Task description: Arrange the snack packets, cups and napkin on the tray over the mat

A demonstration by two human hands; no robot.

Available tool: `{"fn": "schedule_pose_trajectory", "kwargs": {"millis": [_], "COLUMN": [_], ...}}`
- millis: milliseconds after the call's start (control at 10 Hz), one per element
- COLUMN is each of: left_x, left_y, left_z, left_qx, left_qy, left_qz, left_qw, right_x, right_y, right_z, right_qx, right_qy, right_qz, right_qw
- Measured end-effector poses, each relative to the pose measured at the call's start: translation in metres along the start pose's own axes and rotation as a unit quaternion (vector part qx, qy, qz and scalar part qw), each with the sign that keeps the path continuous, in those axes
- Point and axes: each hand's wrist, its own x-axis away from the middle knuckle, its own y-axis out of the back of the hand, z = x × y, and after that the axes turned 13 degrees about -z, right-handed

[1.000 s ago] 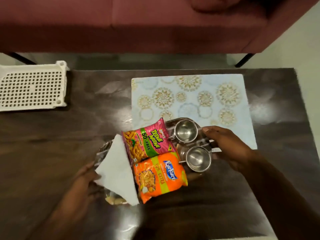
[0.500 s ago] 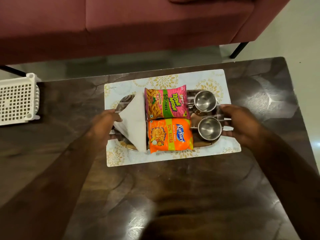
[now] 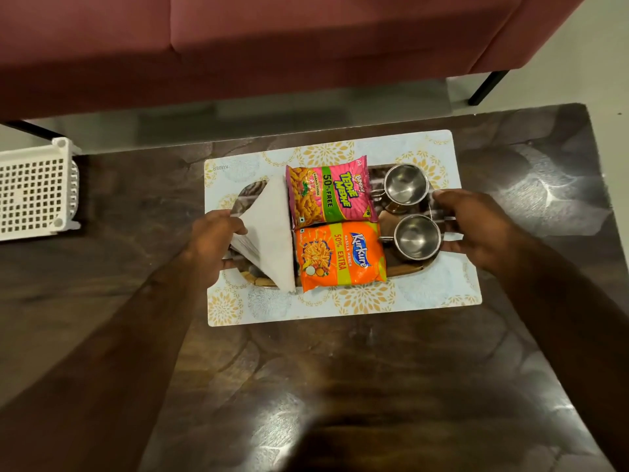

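Evidently the arranging itself is done and the step in hand is seating the loaded patterned oval metal tray [image 3: 406, 267] on the pale blue mat with gold flower prints [image 3: 340, 308], which lies on the dark glossy desk [image 3: 340, 386]. The tray sits inside the mat's border, a little towards its far edge; whether it rests fully or hovers just above, I cannot tell.

The left hand [image 3: 214, 240] has its grip clamped on the tray's left end, and the right hand [image 3: 476, 229] pinches the right end between finger and thumb.

The next move, I judge, calls for letting both ends go evenly and keeping the tray level so that nothing slides.

The tray's long axis runs left to right, about parallel to the mat's long edges. On it:
- The white folded triangular napkin [image 3: 269, 233] points left.
- The pink snack packet [image 3: 328, 192] lies far and the orange snack packet [image 3: 337, 255] near, side by side, with their lettering tops towards the right.
- The two steel cups [image 3: 405, 185] stand upright at the right end, handles pointing left.
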Motion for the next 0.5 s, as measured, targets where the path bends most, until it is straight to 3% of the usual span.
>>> {"fn": "schedule_pose_trajectory", "kwargs": {"millis": [300,500], "left_x": [0.003,0.048], "left_y": [0.001,0.042], "left_z": [0.007,0.028], "left_qx": [-0.060,-0.313], "left_qy": [-0.077,-0.223], "left_qz": [-0.012,-0.041], "left_qw": [0.995,0.922], "right_x": [-0.006,0.034], "right_y": [0.006,0.037], "right_z": [-0.021,-0.067], "right_qx": [0.024,0.235], "right_qy": [0.048,0.176], "right_qz": [-0.032,-0.122], "right_qw": [0.998,0.948]}}
